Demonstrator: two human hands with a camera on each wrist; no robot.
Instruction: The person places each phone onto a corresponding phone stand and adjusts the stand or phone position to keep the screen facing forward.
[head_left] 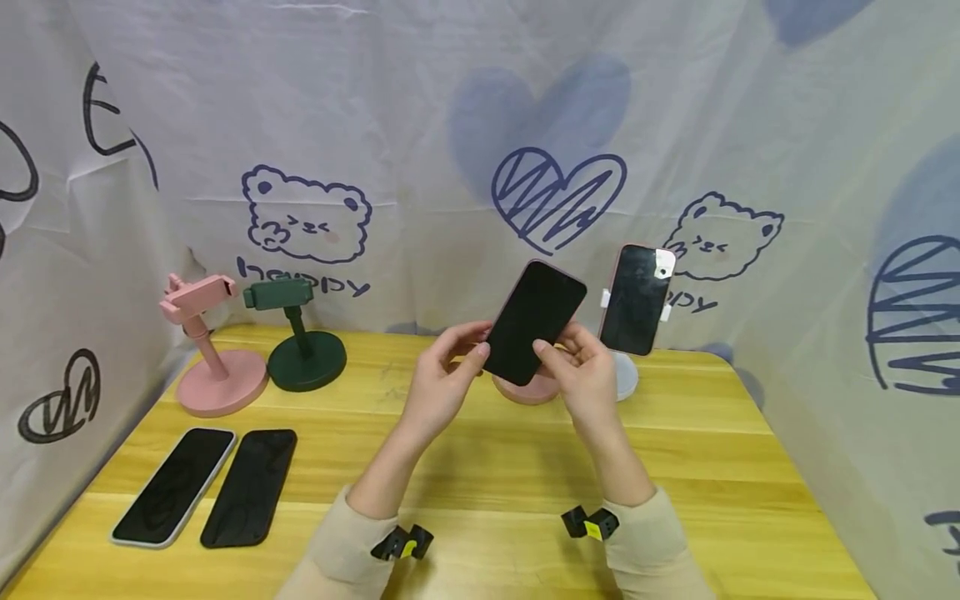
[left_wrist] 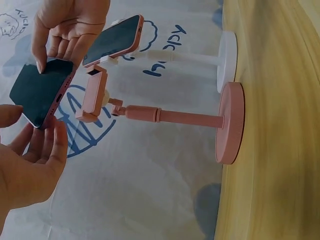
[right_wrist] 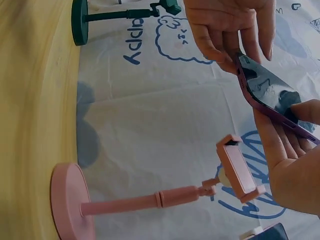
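A dark-screened smartphone (head_left: 534, 321) with a pinkish-purple frame is held tilted in the air, screen toward the head camera. My left hand (head_left: 442, 379) pinches its lower left edge, thumb at the front and fingers behind. On the other side, my right hand (head_left: 588, 375) grips the phone, its thumb pressing on the screen near the lower right edge. Just behind the hands stands a pink phone stand (left_wrist: 175, 117), its clamp (right_wrist: 237, 170) holding no phone. In the head view the raised phone and hands hide most of that stand; its round base (head_left: 527, 392) shows below.
To the right, a white stand (head_left: 627, 377) carries another phone (head_left: 637, 300). Another pink stand (head_left: 217, 375) and a green stand (head_left: 303, 358) are at the back left. Two phones, one white-edged (head_left: 174, 487) and one black (head_left: 250, 487), lie on the wooden table (head_left: 480, 533).
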